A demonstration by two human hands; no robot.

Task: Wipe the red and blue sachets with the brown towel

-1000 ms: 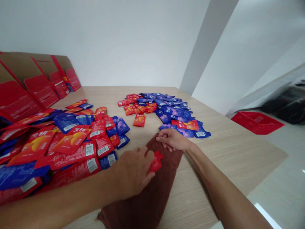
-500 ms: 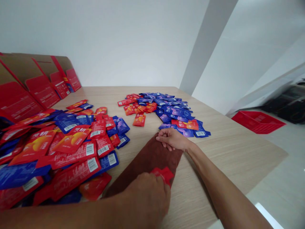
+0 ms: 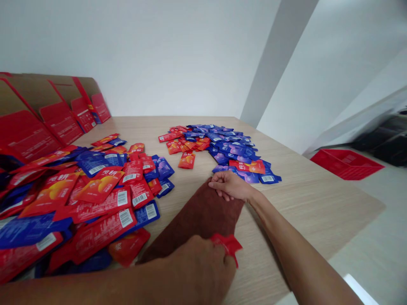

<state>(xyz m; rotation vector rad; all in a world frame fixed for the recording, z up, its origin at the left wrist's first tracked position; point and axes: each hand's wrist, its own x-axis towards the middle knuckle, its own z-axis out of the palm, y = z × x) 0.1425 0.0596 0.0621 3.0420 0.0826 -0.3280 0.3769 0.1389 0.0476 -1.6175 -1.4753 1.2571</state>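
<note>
Left hand [image 3: 200, 267]: closed on a small red packet [image 3: 227, 245], pinched at the fingertips, low in view at the near end of the cloth [image 3: 200, 212].
Right hand [image 3: 230, 186]: fingers curled narrow over the far edge of the cloth, holding it down.
Change: left hand drawn back from mid-cloth to the near end in the last second; packet carried with it along the cloth's surface (a wiping stroke, by the look of it). Right hand unmoved.
Meaning: stroke at or near its end; packet now overhanging the cloth's near right corner, above bare table [image 3: 302, 199].
Cloth: dark brown, laid lengthwise between the two hands, flat on the table.
Near pile [image 3: 95, 195]: red and blue packets, just beside the cloth's left edge; one red packet close to the left forearm.
Far pile [image 3: 219, 146]: more packets beyond the right hand, nearest ones just beside it.
Cartons [image 3: 47, 118]: flattened, red and brown, stacked at far left.
Basket [image 3: 346, 163]: red, on the floor, well apart.
Obstruction: none on the cloth itself.
</note>
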